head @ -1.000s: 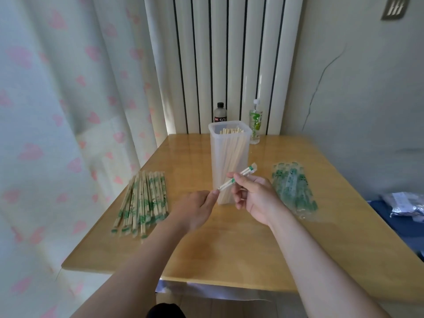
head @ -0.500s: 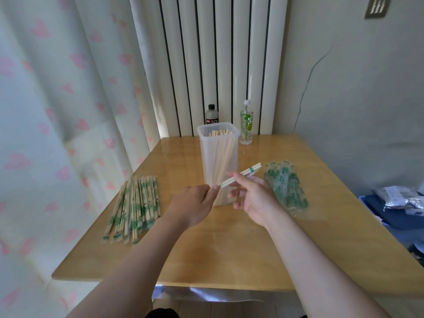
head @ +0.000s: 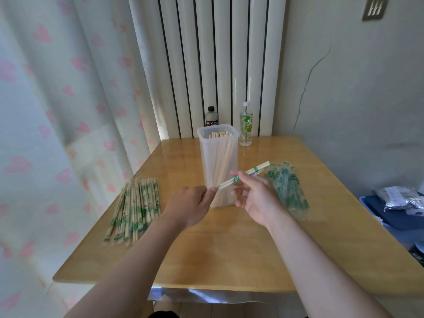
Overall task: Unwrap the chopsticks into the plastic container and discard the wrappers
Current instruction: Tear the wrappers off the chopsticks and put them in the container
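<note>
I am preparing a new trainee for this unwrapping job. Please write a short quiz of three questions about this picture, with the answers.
1. True or false: the plastic container already holds bare chopsticks.
2. Where does the pile of wrapped chopsticks lie? A) left of the container B) right of it C) inside it
3. Which hand pinches the near end of the held chopstick pair?
Key: 1 true; 2 A; 3 the left hand, while the right hand holds its middle.
</note>
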